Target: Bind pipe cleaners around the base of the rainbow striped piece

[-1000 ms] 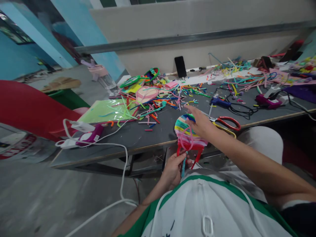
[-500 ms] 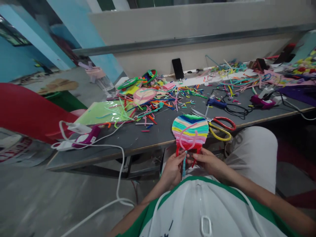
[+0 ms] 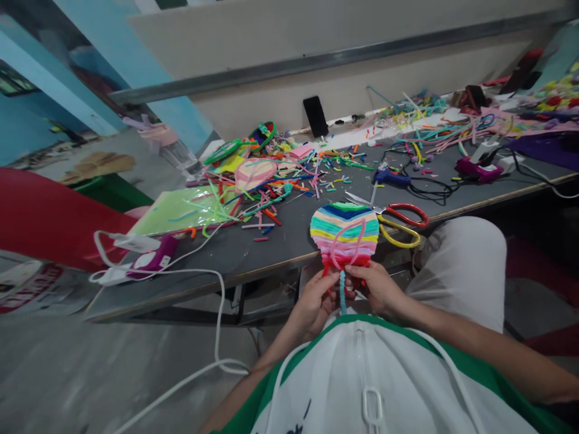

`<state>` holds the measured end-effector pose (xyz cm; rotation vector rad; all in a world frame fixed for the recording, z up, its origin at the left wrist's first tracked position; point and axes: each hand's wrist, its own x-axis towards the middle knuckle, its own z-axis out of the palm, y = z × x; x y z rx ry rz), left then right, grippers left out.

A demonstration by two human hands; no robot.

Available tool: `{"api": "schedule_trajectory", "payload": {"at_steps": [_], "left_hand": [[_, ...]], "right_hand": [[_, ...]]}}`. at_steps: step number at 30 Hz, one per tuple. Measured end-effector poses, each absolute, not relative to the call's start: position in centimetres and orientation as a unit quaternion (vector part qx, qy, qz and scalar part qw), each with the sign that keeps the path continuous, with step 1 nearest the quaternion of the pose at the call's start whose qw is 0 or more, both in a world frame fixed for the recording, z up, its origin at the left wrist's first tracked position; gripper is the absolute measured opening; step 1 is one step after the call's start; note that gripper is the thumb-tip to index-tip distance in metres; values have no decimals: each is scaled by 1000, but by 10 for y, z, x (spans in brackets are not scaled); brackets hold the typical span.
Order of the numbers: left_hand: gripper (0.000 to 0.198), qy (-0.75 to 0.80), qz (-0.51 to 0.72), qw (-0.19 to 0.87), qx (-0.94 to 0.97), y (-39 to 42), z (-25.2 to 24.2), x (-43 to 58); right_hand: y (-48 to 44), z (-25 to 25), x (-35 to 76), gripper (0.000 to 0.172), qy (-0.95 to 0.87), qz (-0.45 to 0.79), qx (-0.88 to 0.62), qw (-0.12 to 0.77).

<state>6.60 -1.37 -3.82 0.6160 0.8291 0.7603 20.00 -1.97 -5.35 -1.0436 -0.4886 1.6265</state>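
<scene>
A rounded, multicoloured striped pipe-cleaner piece (image 3: 346, 218) lies over the table's near edge, its red lower end in my fingers. A bent pink pipe cleaner (image 3: 333, 248) rests on top of its stripes. From the bottom a fuzzy light-blue pipe cleaner (image 3: 342, 292) points down toward my shirt. My left hand (image 3: 315, 303) is closed at the lower left, thumb beside the blue strand. On the other side my right hand (image 3: 382, 286) pinches near the foot of the pink piece. The fingertips under the piece are partly hidden. Scissors (image 3: 404, 215) with one red and one yellow handle lie touching or close to its right side.
Cut pipe-cleaner bits (image 3: 316, 175) scatter across the grey table (image 3: 217, 256). A blue glue gun (image 3: 392, 178) with a black cord lies beyond the scissors. A phone (image 3: 315, 116) leans on the wall. White cables (image 3: 219, 325) hang off the left edge beside a purple power strip (image 3: 156, 256).
My right hand has moved up to the base of the pink pipe cleaner, which now tilts further right. The blue strand hangs straighter. The view has shifted slightly.
</scene>
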Motion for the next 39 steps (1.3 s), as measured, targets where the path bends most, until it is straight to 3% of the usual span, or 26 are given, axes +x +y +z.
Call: {"api": "schedule_trajectory", "payload": {"at_steps": [4,7,10,13,16,21,27,39], "left_hand": [[37,419,318,779,342,-9,-30,53],[40,488,299,700,427,0,-29,37],[36,553,342,487,583,13,-27,22],[26,513,360,256,736,29,-19,19],[21,441,304,154,830,45,-10,27],[22,406,256,195,855,64,-6,40],[6,359,239,258,865,71,-3,51],[10,390,263,220,855,64,-13,73]], "right_hand": [[-17,-54,203,22,-197,669,-460,550],[-15,-51,204,21,-194,661,-472,550],[-12,-45,205,19,-208,662,-477,539],[-8,-40,204,18,-213,656,-489,535],[-7,-36,203,15,-216,657,-496,525],[-5,-38,206,13,-216,658,-506,514],[-3,-41,210,12,-221,663,-498,514],[-5,-36,213,15,-230,656,-489,527]]}}
